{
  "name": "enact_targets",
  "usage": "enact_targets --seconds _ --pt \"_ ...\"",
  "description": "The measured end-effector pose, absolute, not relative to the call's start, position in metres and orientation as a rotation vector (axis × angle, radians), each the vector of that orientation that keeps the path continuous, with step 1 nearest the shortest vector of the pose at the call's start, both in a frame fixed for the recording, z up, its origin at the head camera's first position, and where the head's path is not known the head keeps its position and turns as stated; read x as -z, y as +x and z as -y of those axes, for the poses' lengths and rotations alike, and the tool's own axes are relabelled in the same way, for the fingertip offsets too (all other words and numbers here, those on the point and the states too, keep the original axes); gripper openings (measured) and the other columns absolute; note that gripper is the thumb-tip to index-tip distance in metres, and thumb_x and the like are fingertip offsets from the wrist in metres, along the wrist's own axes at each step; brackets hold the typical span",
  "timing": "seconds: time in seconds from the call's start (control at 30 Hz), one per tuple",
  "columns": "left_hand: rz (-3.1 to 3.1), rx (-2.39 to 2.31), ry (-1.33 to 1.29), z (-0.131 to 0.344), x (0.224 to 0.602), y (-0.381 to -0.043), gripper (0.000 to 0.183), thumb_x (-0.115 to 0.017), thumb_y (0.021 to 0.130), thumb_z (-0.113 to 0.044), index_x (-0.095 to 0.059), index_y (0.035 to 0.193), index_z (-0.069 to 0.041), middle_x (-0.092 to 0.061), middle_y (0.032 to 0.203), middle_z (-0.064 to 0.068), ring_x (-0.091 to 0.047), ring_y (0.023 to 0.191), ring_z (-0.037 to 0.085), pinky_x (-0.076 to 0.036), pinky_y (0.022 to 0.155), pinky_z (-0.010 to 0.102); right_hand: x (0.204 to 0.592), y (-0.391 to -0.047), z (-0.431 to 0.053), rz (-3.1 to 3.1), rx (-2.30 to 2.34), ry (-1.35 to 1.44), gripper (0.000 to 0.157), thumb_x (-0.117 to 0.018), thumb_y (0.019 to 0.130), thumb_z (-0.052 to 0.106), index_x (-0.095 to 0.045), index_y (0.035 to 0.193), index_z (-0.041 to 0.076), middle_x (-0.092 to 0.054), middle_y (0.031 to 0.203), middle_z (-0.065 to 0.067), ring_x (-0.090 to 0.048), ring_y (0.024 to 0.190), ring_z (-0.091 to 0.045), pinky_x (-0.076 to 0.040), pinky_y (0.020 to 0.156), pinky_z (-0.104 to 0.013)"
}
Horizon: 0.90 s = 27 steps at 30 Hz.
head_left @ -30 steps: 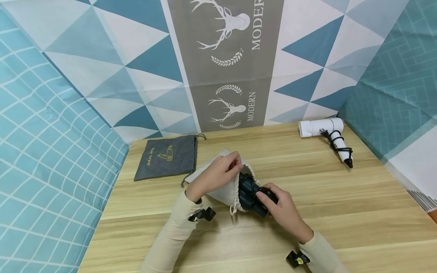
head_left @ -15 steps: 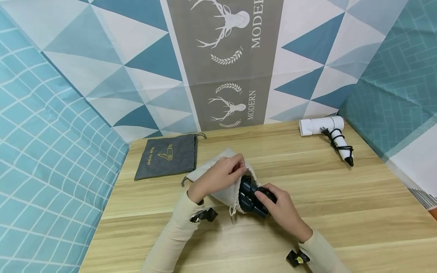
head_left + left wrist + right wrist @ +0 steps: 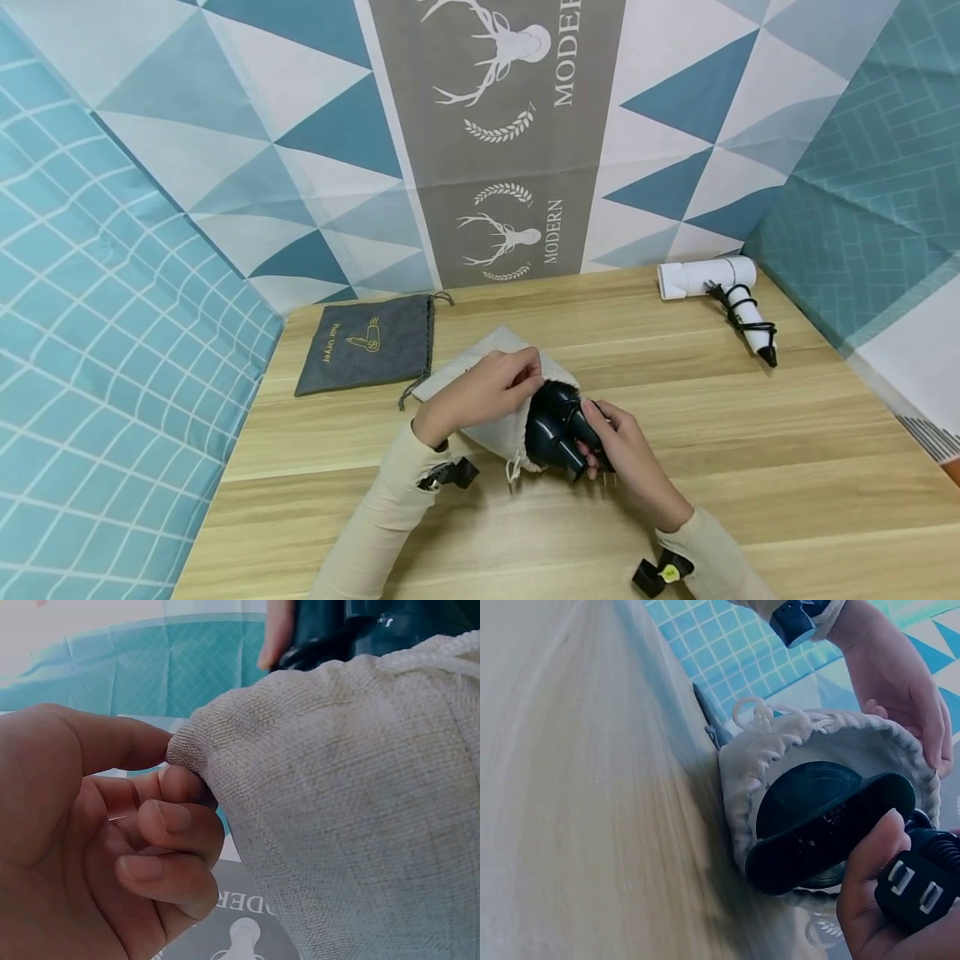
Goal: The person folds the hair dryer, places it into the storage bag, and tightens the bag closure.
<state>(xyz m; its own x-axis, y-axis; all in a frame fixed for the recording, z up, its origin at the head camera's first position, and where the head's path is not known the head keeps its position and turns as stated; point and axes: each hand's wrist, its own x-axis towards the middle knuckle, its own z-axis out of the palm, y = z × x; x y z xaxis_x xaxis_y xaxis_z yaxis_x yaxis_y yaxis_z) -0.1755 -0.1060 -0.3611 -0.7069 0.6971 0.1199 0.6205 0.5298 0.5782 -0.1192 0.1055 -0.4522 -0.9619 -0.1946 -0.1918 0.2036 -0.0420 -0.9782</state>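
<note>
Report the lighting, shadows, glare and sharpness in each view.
Head view: bright and fairly even, with soft shadows on the table and small glints on the black hair dryer; left wrist view: dimmer, its upper left corner washed out, though the weave of the light bag looks crisp; right wrist view: bluish cast, table grain soft and smeared, a dark shadow beside the light bag.

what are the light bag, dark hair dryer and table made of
Light bag: matt woven cloth, probably linen or cotton; coarse threads show in the left wrist view.
Dark hair dryer: probably hard plastic, glossy, going by its smooth shell and bright highlights.
Table: wood or wood-look laminate, slight sheen; grain streaks show but could be printed.
</note>
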Motion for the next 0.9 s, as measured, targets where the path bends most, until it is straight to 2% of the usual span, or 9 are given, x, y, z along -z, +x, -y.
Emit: enact_targets --seconds 0.17,0.53,0.7,0.9 --pt "-2.621 -0.908 1.159 0.105 0.362 -0.176 0.012 -0.043 0.095 -0.023 -0.047 0.083 -0.021 -0.048 0.061 -0.006 -0.044 0.047 0.005 -0.038 0.043 0.021 0.455 -0.120 -0.103 -1.919 2.083 0.093 0.054 -0.046 0.088 0.051 -0.049 0.099 -0.002 -0.050 0.064 -0.012 -0.045 0.043 -0.016 -0.047 0.042 -0.039" --pt "-2.639 -0.912 1.167 0.108 0.363 -0.177 0.014 -0.040 0.096 -0.023 -0.044 0.082 -0.021 -0.045 0.060 -0.005 -0.041 0.045 0.006 -0.036 0.042 0.021 0.458 -0.118 -0.102 -1.812 2.126 0.126 0.056 -0.045 0.088 0.051 -0.048 0.100 -0.004 -0.052 0.066 -0.012 -0.047 0.047 -0.017 -0.048 0.044 -0.036" --pt "-2.670 -0.966 1.128 0.119 0.357 -0.181 0.012 -0.041 0.096 -0.022 -0.045 0.085 -0.019 -0.042 0.060 -0.004 -0.038 0.047 0.007 -0.035 0.045 0.021 0.455 -0.117 -0.103 -1.693 2.181 0.169 0.059 -0.043 0.088 0.054 -0.052 0.103 -0.002 -0.057 0.073 -0.012 -0.052 0.055 -0.017 -0.048 0.053 -0.031" --pt "-2.702 -1.033 1.089 0.132 0.354 -0.183 0.012 -0.038 0.097 -0.023 -0.044 0.087 -0.018 -0.041 0.060 -0.003 -0.034 0.046 0.008 -0.033 0.046 0.023 0.454 -0.118 -0.099 -1.659 2.248 0.092 0.045 -0.049 0.090 0.040 -0.042 0.113 0.002 -0.063 0.085 -0.013 -0.059 0.072 -0.018 -0.049 0.065 -0.032"
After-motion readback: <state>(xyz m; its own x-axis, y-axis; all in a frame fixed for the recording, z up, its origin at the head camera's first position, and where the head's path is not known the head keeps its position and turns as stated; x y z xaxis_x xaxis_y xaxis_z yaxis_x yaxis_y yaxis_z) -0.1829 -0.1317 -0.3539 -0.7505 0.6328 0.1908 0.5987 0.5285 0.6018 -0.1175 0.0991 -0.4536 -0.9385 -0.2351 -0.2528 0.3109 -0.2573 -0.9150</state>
